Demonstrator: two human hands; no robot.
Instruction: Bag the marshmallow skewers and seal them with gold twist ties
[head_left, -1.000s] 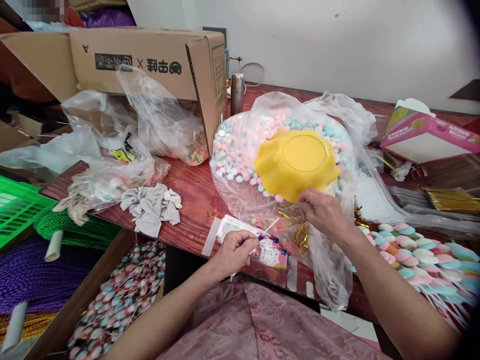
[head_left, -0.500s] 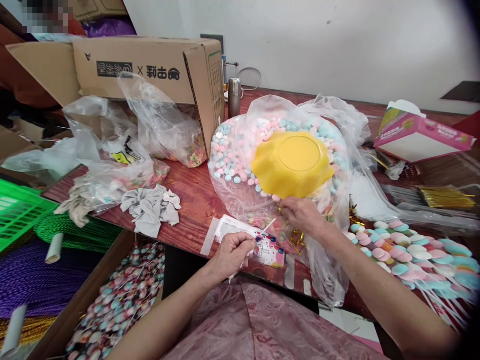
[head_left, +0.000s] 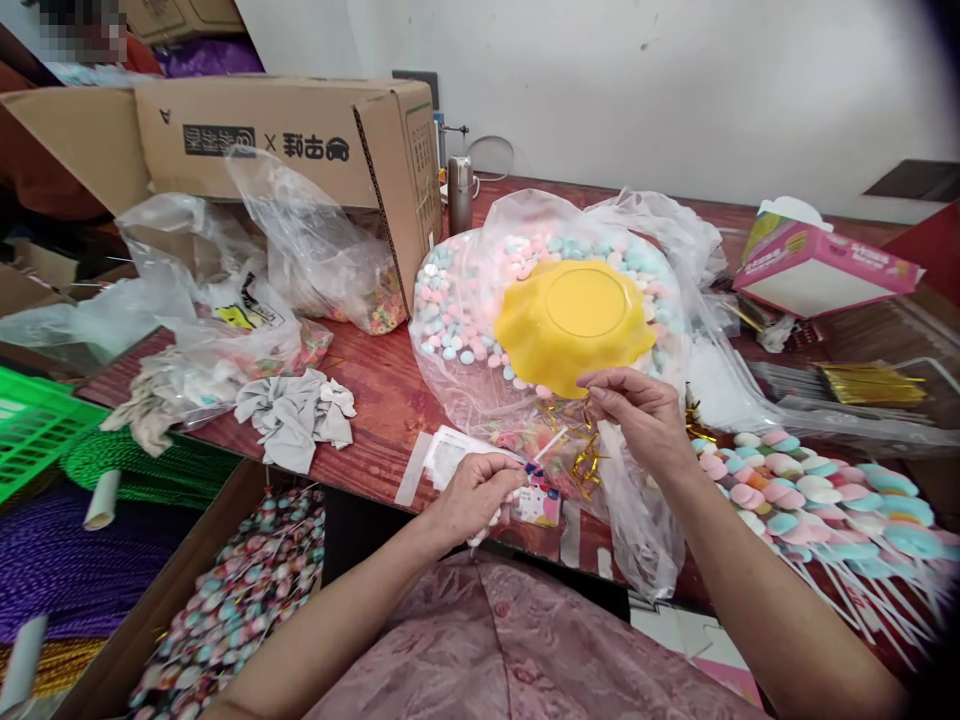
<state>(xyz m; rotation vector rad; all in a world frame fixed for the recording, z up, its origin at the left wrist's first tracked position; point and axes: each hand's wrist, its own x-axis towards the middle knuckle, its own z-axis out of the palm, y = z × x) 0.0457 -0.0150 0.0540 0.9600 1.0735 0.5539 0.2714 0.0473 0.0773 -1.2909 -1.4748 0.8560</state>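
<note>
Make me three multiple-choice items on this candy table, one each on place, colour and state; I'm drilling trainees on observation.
1. Where does the yellow bowl lie?
A. on the bag of pastel candies
B. in the green basket
C. inside the cardboard box

2. What colour is the bowl?
A. red
B. yellow
C. white

3. How does the bowl sit?
A. upright
B. on its side
C. upside down

Answers: 1 A, candies show all around it. 2 B, plainly yellow. 3 C, its flat base ring faces up, just above the right hand.
</note>
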